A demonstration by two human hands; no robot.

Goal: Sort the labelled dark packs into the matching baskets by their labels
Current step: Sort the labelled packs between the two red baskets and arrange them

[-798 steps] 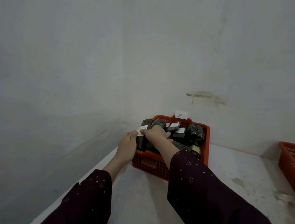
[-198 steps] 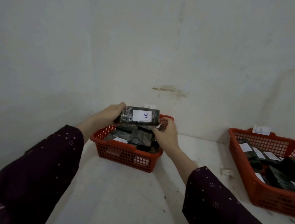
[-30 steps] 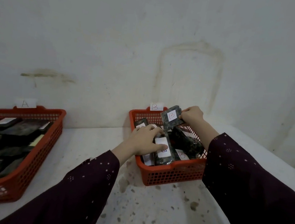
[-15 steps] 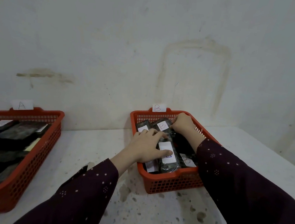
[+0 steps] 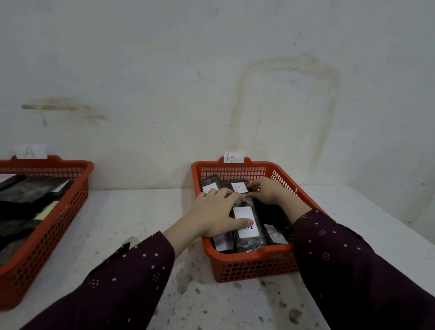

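The red basket tagged B (image 5: 252, 269) stands right of centre against the wall, filled with dark packs bearing white labels. My left hand (image 5: 215, 215) lies flat on a dark pack (image 5: 247, 241) near the basket's front, thumb across its white label. My right hand (image 5: 269, 191) is deeper in the basket, fingertips pinching the edge of a B-labelled pack (image 5: 239, 187) that lies among the others. Another B label (image 5: 274, 233) shows at the front right. The red basket tagged A (image 5: 49, 232) sits at the left with several dark packs in it.
A white speckled table (image 5: 134, 215) carries both baskets, with bare surface between them and in front. A stained white wall (image 5: 217, 86) rises directly behind. The table's right edge (image 5: 414, 232) runs diagonally past the B basket.
My right hand has lowered the B-labelled pack from above the basket down among the other packs. My left hand has stayed pressed on the front pack.
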